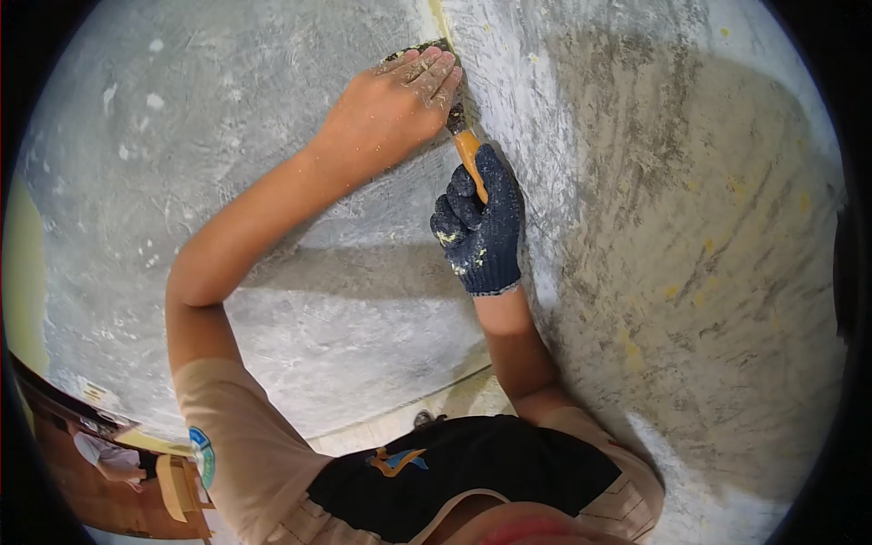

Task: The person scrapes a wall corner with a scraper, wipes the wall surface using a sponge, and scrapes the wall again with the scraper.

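A scraper with an orange handle (469, 153) and a dark, crusted blade lies against the grey plastered surface, along the corner line. My right hand (481, 222), in a dark blue knit glove with pale crumbs stuck to it, is closed around the handle's lower end. My bare left hand (400, 104) covers much of the blade, its fingers held together and pressed onto it. Pale dust coats those fingers. The left thumb is hidden, and a dark, crumb-covered edge of the blade (442, 44) shows past the fingertips.
A yellow strip (439, 16) runs up the corner between the left grey surface (272, 82) and the mottled right wall (681, 272). Below are a pale floor (386, 427) and a shoe (423, 419). At lower left are another person (109, 457) and a light brown wooden object (175, 486).
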A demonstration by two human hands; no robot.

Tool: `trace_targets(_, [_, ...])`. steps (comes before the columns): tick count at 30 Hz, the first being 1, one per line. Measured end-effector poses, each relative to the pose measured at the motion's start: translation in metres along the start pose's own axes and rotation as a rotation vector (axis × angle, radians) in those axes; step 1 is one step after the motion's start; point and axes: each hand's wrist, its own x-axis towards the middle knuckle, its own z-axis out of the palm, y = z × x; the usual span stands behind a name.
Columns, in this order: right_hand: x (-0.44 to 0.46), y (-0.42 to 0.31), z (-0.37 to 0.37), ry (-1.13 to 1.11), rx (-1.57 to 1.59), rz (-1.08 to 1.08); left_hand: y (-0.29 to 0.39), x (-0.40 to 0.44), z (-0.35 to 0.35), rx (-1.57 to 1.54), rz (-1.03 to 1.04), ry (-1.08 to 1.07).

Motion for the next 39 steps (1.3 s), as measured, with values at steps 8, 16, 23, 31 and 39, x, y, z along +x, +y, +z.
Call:
trace_targets(8, [0.023,0.0,0.023,-0.079,0.121,0.077,-0.025,0.012,0.002,0.019,-0.032,0.069])
trace_targets(16, [0.009,-0.014,0.024,-0.058,0.018,0.008,-0.02,0.008,0.002,-0.065,-0.136,0.062])
trace_targets(23, [0.027,-0.023,0.045,-0.164,0.037,-0.037,-0.044,0.025,-0.003,-0.01,-0.157,0.175])
trace_targets(31, [0.0,-0.013,0.019,-0.079,0.083,0.067,-0.014,0.008,0.0,-0.055,-0.134,0.048])
trace_targets(39, [0.02,-0.003,0.031,-0.062,0.14,0.04,-0.028,0.015,-0.002,-0.028,-0.149,0.022])
